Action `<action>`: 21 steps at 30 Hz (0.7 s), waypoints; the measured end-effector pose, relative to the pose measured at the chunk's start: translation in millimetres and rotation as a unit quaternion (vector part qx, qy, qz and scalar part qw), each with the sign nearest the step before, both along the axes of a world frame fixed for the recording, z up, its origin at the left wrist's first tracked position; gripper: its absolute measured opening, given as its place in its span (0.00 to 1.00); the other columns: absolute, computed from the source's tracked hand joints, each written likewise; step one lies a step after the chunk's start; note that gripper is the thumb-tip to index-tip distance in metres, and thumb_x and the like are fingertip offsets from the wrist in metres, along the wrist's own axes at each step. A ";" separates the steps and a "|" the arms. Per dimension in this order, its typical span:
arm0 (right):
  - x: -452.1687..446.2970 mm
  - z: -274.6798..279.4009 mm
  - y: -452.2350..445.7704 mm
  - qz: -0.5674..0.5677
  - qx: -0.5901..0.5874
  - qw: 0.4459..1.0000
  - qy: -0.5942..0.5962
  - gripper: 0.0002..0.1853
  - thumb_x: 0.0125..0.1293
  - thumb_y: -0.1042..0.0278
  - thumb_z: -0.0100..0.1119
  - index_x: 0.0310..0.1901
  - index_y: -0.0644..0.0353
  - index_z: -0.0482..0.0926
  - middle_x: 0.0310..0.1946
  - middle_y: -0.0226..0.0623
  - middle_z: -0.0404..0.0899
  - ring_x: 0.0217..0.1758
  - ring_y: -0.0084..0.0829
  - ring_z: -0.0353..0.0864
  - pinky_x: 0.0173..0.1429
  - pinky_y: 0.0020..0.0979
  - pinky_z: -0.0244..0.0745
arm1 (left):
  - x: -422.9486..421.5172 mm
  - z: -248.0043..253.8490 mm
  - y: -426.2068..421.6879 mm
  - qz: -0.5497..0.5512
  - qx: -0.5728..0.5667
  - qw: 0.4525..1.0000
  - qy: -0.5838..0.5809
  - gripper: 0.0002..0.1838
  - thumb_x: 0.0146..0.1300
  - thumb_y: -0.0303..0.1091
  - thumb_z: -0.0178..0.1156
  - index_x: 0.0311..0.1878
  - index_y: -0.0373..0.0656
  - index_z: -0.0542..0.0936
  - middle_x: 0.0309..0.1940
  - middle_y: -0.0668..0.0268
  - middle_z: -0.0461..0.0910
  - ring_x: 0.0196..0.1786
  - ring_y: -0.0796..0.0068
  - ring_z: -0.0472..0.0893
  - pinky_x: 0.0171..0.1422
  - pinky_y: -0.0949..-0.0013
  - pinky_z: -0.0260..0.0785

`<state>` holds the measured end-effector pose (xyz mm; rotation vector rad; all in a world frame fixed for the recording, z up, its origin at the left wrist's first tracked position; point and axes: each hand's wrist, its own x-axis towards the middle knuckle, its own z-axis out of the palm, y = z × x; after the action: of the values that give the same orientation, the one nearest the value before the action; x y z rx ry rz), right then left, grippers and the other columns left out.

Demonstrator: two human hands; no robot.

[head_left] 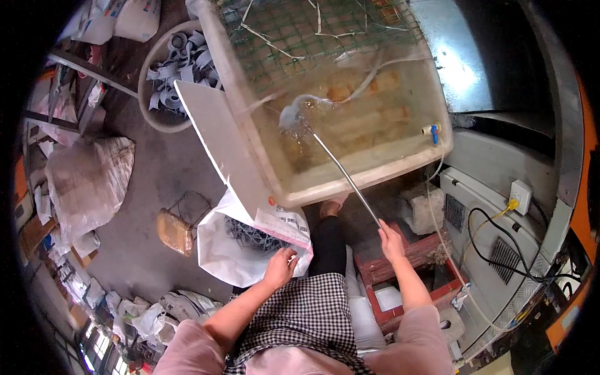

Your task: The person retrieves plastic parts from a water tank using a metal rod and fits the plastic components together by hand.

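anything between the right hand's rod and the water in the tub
Nothing visible: the rod runs from the right hand across the near rim of the tub to the water. The green net lies farther back.

The left hand [281, 269], fingers loosely curled, is short of the near-left corner of the tub [400, 165]; the right hand [392, 242], closed in a grip, is before its near edge, both bare forearms [412, 284] angled toward it.

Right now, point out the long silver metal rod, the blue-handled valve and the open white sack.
Long silver metal rod [347, 176], head view: mid-shaft.
Blue-handled valve [435, 134], head view: blue handle.
Open white sack [212, 245], head view: left side.
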<state>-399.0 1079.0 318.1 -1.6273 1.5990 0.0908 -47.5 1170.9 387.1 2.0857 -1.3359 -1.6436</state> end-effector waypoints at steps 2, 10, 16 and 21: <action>16.1 -15.7 -6.6 -0.058 0.032 0.997 -0.029 0.18 0.68 0.61 0.47 0.59 0.47 0.71 0.43 0.48 0.77 0.46 0.50 0.75 0.47 0.42 0.72 | -3.6 -2.8 3.0 -0.002 -0.012 1.000 -0.007 0.07 0.58 0.28 0.59 0.38 0.35 0.77 0.32 0.54 0.75 0.34 0.60 0.80 0.38 0.65 0.75; 86.9 -69.3 -65.6 -0.102 0.015 0.992 -0.068 0.18 0.66 0.63 0.50 0.56 0.58 0.73 0.45 0.55 0.77 0.50 0.51 0.75 0.51 0.40 0.72 | -10.7 -4.9 -5.1 0.003 -0.018 1.000 -0.009 0.08 0.58 0.28 0.59 0.39 0.35 0.77 0.32 0.54 0.75 0.35 0.59 0.80 0.38 0.64 0.74; 135.6 -108.3 -124.6 -0.146 -0.005 0.982 -0.121 0.18 0.66 0.62 0.49 0.56 0.56 0.73 0.44 0.54 0.76 0.49 0.52 0.76 0.50 0.42 0.72 | -7.6 -6.3 -6.6 0.016 0.016 1.000 -0.007 0.09 0.58 0.29 0.59 0.40 0.34 0.77 0.34 0.53 0.76 0.36 0.59 0.80 0.39 0.64 0.74; 160.3 -136.9 -167.1 -0.143 -0.077 0.977 -0.141 0.18 0.66 0.60 0.50 0.56 0.52 0.74 0.39 0.57 0.77 0.44 0.54 0.77 0.45 0.44 0.71 | -0.2 -10.2 1.6 0.059 0.031 0.998 0.007 0.09 0.57 0.30 0.59 0.40 0.37 0.77 0.34 0.51 0.76 0.37 0.52 0.78 0.41 0.58 0.71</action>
<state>-238.7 911.9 181.3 -1.4302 1.6285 -0.4058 -47.7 1172.5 377.0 2.1384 -1.1480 -1.6669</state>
